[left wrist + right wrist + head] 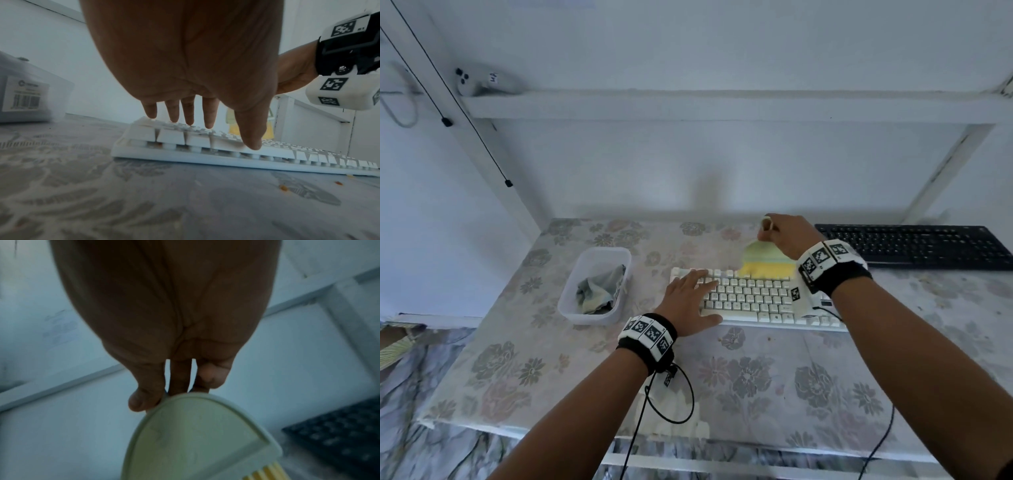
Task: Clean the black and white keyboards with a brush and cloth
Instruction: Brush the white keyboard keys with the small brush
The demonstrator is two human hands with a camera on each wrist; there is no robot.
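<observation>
The white keyboard [756, 296] lies mid-table on a floral cloth. My left hand [690, 298] rests flat on its left end, fingers [208, 113] straight on the keys of the white keyboard [205, 146]. My right hand [787, 234] grips the handle of a pale green brush [760, 257] with yellow bristles [767, 270], which touch the keyboard's top key rows. The right wrist view shows the brush [195, 434] held by fingers and thumb [144, 395]. The black keyboard [917, 245] lies at the far right. A crumpled cloth [599, 287] sits in a tub.
A translucent plastic tub [571, 308] stands left of the white keyboard. A white metal frame and shelf rail [722, 106] run behind the table. Small orange crumbs [283, 187] lie on the tablecloth in front of the keyboard. Cables hang off the near table edge.
</observation>
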